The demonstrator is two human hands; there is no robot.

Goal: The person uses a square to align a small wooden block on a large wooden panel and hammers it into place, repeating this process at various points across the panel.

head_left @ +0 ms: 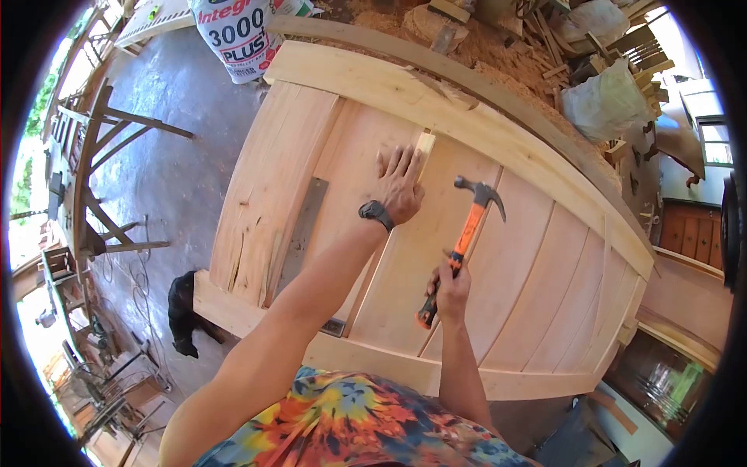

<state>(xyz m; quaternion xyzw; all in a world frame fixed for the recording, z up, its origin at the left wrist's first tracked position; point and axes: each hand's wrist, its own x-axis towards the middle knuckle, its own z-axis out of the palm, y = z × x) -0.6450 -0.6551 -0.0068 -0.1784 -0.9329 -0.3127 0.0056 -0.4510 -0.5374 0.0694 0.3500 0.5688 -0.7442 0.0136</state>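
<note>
My left hand (401, 183) lies flat on a large panel of pale wood boards (521, 257), fingers stretched out. A dark wristwatch (376, 213) is on that wrist. Beside the fingertips, a light narrow wood strip (425, 143) runs along a board joint toward the far rail; its near part is hidden by the hand. My right hand (450, 288) is wrapped round the orange and black handle of a claw hammer (470, 226). The hammer's head is raised over the boards, to the right of my left hand, with the claw pointing right.
A flat grey bar (302, 229) lies on the panel's left part, and a small dark metal piece (333, 327) sits near the front rail (389, 366). A printed bag (233, 39) stands behind. Wood scraps and shavings (498, 54) cover the back. A black animal (183, 315) is at the left.
</note>
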